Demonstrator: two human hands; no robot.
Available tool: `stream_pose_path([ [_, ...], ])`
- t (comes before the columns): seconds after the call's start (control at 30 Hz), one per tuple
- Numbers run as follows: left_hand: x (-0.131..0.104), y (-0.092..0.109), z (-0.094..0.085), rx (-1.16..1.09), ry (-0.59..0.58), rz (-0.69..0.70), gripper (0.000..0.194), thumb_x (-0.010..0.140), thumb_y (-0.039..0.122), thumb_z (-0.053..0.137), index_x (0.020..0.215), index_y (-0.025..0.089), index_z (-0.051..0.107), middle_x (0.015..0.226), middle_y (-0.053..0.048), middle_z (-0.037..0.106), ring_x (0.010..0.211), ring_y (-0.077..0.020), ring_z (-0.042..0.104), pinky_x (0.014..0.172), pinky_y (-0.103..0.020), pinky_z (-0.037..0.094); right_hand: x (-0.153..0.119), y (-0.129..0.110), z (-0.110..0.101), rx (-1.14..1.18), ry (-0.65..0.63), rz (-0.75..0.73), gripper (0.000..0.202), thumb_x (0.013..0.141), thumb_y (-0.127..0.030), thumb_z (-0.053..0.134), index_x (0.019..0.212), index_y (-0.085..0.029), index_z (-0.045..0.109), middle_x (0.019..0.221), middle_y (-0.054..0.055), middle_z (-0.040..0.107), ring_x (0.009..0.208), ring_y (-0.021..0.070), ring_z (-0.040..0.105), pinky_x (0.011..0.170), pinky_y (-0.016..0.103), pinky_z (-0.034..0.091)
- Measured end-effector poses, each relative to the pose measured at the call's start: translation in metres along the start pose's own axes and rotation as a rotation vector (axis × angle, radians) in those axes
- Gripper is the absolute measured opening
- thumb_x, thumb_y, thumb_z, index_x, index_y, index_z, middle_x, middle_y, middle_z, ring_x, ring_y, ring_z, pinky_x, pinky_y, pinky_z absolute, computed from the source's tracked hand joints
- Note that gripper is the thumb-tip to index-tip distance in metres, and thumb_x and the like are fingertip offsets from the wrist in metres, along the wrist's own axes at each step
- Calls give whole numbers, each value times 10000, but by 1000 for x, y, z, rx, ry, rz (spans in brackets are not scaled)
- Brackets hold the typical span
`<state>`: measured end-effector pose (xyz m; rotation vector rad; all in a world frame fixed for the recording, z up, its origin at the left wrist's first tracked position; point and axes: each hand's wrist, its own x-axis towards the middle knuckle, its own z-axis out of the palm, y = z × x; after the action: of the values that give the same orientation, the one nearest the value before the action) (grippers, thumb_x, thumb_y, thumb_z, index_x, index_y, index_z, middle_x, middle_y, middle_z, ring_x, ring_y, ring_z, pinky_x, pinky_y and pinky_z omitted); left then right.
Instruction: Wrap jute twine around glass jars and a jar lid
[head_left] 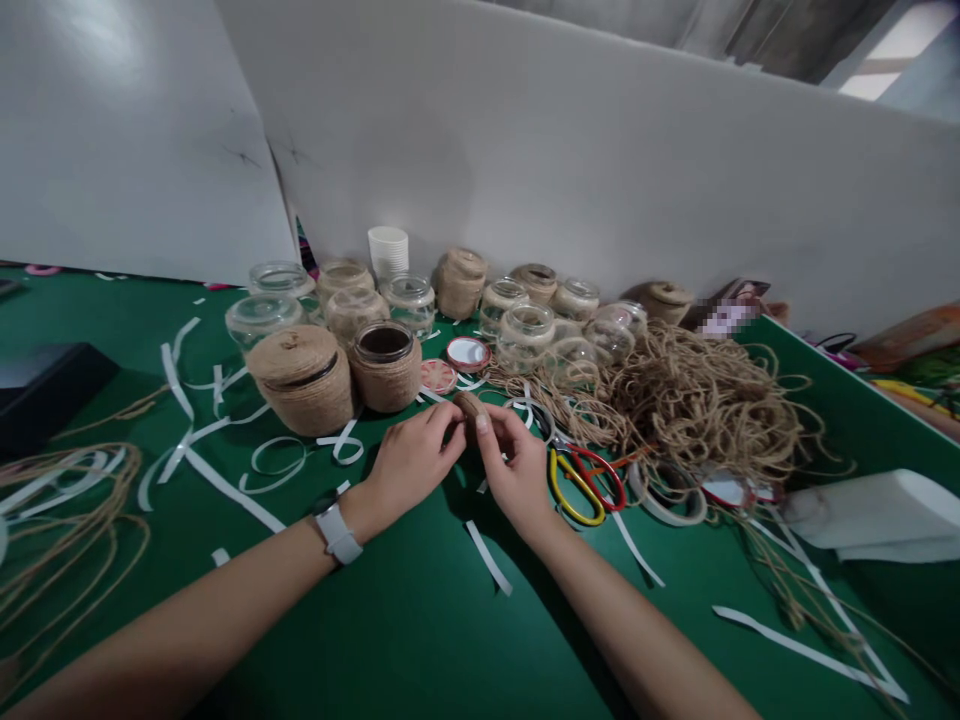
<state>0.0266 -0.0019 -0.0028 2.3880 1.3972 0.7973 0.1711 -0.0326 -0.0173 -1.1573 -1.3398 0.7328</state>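
A small brown twine-covered piece (470,403) is held just above the green table (420,630), near the middle of the scene. It looks narrow, seen nearly edge-on, its long axis slanting from far left to near right; the fingers hide its near end. The left hand (421,450) pinches its left side with bent fingers; the right hand (516,465) grips its right side, thumb laid along it. Just right of the right hand lie scissors (581,485) with one yellow and one red handle, then a roll of tape (670,500). Twine-wrapped jars (386,375) stand left and far, clear glass jars (527,340) farther off, a heap of loose twine (712,405) far right. A pale panel (562,160) closes the far edge. Nearer, between the forearms, the surface is open except for a white strip (489,560).
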Motion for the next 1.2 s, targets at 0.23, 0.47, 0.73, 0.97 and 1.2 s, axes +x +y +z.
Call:
stream_pose_path([
  [0.23, 0, -1, 1, 11, 38, -10, 71, 929, 218, 483, 906, 201, 548, 849, -32, 689, 718, -171, 639, 642, -265, 432, -1, -3, 0, -66, -27, -59, 230, 940, -347, 502, 1076, -209, 625, 1014, 58, 742, 855, 183, 699, 773, 316, 554],
  [0.47, 0, -4, 3, -38, 40, -16, 77, 911, 220, 514, 861, 194, 565, 773, -25, 674, 674, -173, 622, 612, -264, 401, -2, -2, 0, -106, -54, -76, 226, 947, -332, 494, 1093, -212, 618, 1028, 60, 735, 886, 184, 702, 788, 307, 545],
  [0.73, 0, -5, 4, -54, 45, -13, 93, 896, 227, 527, 812, 198, 556, 742, -9, 662, 650, -154, 609, 598, -249, 391, -2, -1, 0, -136, -66, -85, 233, 948, -335, 487, 1096, -211, 618, 1021, 61, 738, 869, 184, 704, 772, 306, 545],
  [0.97, 3, -5, 2, -152, 43, -32, 102, 870, 206, 530, 772, 194, 555, 700, 9, 637, 615, -133, 584, 582, -232, 387, -1, 0, 0, -112, -89, -87, 228, 935, -332, 510, 1094, -224, 631, 1020, 55, 738, 898, 199, 706, 791, 308, 539],
  [1.2, 7, -6, -2, -435, 20, -123, 85, 794, 211, 555, 745, 176, 615, 651, 16, 630, 587, -121, 562, 563, -216, 414, -3, 0, 2, -111, -127, -110, 218, 924, -292, 520, 1107, -232, 621, 1052, 52, 733, 946, 203, 705, 844, 329, 550],
])
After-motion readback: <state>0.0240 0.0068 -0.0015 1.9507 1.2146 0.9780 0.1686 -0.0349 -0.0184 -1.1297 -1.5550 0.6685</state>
